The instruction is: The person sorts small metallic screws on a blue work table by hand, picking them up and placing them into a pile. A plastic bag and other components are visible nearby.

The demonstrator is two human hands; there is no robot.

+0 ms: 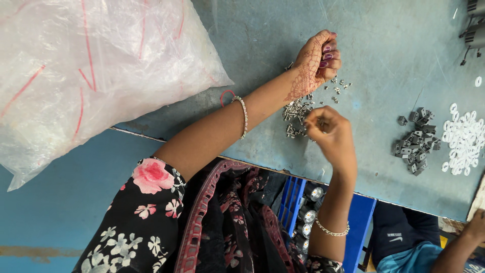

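Nearest the camera, below the table edge, a blue crate [290,202] is sitting under the person's lap with round metal-capped parts [309,216] stacked inside it, probably within easy reach for dropping finished pieces. At the lower right, another person's arm [462,247] is reaching in from the side; it belongs to a co-worker, not to the one wearing the camera.

Just above the table edge, the right hand [331,136] is hovering over the pile of small silver screws [297,114], its fingers curling together in a pinch as if picking out one piece. Whether a screw is actually sitting between the fingertips, I cannot tell; the fingers are hiding it. The screws are lying in a loose heap on the blue table [384,50], right between the two hands, so either one can be drawing from it.

Slightly farther, the left hand [318,58], marked with henna, is closing into a loose fist with its fingers folding toward the palm, seemingly cupping a few gathered pieces, though its contents are hidden. A few stray screws [339,87] are scattering just beside it.

To the right, well apart, dark grey clips [415,141] and white washers [462,141] are resting in separate piles, kept sorted by kind. At the far left, a big clear plastic bag [91,71] is slumping over the table.
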